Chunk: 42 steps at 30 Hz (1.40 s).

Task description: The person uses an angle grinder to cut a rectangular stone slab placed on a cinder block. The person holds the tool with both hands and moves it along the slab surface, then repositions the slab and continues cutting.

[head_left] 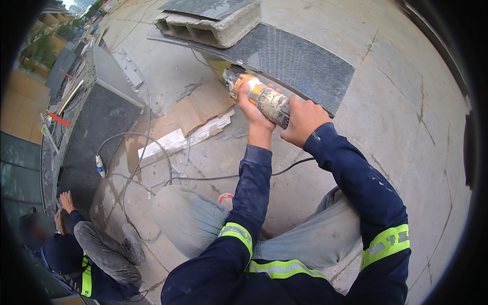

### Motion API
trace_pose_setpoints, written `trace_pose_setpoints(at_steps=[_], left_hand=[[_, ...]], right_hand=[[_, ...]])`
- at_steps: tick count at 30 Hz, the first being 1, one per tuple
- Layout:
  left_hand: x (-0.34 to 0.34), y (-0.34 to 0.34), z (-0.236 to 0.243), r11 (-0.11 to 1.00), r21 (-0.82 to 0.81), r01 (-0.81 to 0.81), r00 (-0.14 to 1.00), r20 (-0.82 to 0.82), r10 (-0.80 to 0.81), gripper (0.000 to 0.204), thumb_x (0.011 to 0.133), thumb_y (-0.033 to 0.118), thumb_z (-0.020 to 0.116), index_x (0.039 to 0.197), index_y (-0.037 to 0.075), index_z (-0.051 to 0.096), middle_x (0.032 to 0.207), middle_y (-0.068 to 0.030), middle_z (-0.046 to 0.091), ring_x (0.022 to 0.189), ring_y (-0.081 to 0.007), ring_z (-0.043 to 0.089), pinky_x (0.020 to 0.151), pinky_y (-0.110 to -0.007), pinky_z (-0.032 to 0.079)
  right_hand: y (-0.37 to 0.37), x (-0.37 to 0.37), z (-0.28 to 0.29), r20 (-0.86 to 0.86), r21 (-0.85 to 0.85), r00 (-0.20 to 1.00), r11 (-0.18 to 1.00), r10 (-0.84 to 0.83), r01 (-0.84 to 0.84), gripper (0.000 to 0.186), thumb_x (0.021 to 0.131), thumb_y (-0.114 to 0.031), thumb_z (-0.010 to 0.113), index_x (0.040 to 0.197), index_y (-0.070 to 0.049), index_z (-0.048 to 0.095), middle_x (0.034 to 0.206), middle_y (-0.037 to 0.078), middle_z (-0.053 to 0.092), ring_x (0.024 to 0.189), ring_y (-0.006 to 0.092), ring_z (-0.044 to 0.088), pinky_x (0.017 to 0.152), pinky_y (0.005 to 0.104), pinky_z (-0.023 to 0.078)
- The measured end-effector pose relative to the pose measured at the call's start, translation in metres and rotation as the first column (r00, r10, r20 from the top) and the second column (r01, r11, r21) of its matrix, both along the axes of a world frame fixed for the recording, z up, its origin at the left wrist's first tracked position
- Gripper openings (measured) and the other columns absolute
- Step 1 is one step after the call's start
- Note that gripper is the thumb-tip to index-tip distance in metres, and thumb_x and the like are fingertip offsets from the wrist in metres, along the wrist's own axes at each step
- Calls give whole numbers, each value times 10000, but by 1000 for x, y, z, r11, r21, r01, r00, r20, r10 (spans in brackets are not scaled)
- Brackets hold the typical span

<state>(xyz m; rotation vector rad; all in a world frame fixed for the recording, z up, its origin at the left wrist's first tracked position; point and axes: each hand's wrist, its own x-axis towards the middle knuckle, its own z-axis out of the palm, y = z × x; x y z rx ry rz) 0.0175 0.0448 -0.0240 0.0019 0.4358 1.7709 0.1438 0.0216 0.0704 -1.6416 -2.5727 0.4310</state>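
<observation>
An orange angle grinder (273,105), coated in pale dust, is held out in front of me with its head at the near edge of a dark grey stone slab (305,63). My left hand (257,122) is wrapped round its body close to the head. Farther back, my right hand (307,122) grips the rear end. The disc is mostly hidden, and I cannot tell whether it touches the slab. On the slab rests a hollow concrete block (236,25), with another dark slab piece (203,7) lying on top.
Flattened cardboard (203,107) and a white strip (175,142) lie on the concrete floor among stone offcuts. A black cable (218,178) loops to a blue-and-white plug (100,165). A co-worker (96,249) crouches at left, hands by a large stone panel (96,122).
</observation>
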Motion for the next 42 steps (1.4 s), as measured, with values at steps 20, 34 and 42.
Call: trace_pose_setpoints(at_steps=[20, 34, 42], left_hand=[[4, -4, 9, 1000, 27, 13, 1000, -3, -13, 496, 814, 521, 547, 1071, 107, 453, 858, -106, 560, 761, -293, 605, 652, -459, 537], [9, -9, 21, 1000, 14, 17, 1000, 23, -17, 510, 809, 524, 544, 1070, 97, 444, 860, -106, 552, 765, -285, 596, 651, -451, 531], [9, -7, 20, 1000, 3, -3, 1000, 9, 3, 500, 810, 524, 547, 1070, 109, 444, 855, -107, 554, 755, -289, 597, 650, -463, 535]], right_hand=[[-6, 5, 15, 1, 26, 1000, 1000, -4, 4, 476, 596, -194, 710, 987, 31, 559, 787, 245, 655, 772, 394, 674, 735, 443, 561], [-9, 7, 29, 29, -5, 1000, 1000, 4, -4, 468, 598, -188, 702, 981, 43, 566, 776, 247, 655, 759, 399, 668, 743, 442, 557], [-8, 5, 27, 23, 15, 1000, 1000, -16, 16, 448, 605, -193, 705, 967, 36, 571, 788, 242, 659, 767, 392, 673, 748, 436, 558]])
